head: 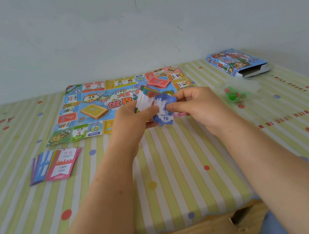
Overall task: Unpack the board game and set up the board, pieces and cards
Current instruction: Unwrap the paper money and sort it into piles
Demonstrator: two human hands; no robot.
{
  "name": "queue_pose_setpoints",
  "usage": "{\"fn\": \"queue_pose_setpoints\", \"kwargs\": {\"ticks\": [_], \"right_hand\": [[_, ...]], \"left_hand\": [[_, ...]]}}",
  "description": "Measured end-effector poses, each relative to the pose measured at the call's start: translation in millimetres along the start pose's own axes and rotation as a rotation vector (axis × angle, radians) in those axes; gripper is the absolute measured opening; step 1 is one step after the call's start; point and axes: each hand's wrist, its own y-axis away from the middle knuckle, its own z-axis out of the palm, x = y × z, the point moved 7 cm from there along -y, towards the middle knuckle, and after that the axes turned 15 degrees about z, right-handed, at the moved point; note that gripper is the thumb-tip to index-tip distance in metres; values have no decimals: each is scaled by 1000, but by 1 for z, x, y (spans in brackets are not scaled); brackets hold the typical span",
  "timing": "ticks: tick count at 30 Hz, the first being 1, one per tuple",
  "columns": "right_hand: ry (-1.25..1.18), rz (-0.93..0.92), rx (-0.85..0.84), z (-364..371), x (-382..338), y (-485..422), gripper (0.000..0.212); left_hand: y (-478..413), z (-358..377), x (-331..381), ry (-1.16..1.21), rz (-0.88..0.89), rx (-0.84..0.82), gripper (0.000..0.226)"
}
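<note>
The paper game board (pixel 79 111) lies unfolded flat at the table's far middle. On it sit a yellow card deck (pixel 94 111), a red card deck (pixel 158 82) and a white die (pixel 133 94). My left hand (pixel 133 120) grips a fanned stack of play money (pixel 147 98) above the board's near edge. My right hand (pixel 194 103) pinches a blue "10" money note (pixel 164 113) at the front of that stack. A fanned pile of property cards (pixel 55 166) lies on the cloth left of my arms.
The open blue game box (pixel 236 63) lies at the far right. A clear bag with green and red pieces (pixel 236 95) sits right of my right hand. The striped tablecloth (pixel 178 164) covers the table, whose near edge drops off at lower right.
</note>
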Motion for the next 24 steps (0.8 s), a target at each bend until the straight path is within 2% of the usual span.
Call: {"fn": "queue_pose_setpoints", "kwargs": {"ticks": [10,14,18,24], "right_hand": [[93,12,45,-2,4,-3,37],[105,8,25,0,3,-1,35],[111,-20,-2,1,0,1,18],[111,-44,31,-1,-2,1,19]], "left_hand": [[1,-8,1,-15,-8,60,13],[2,-6,2,-43,-2,32,14],[3,-2,2,-67,11,-1,13],[0,-13,-6,-72,5,109,11]]}}
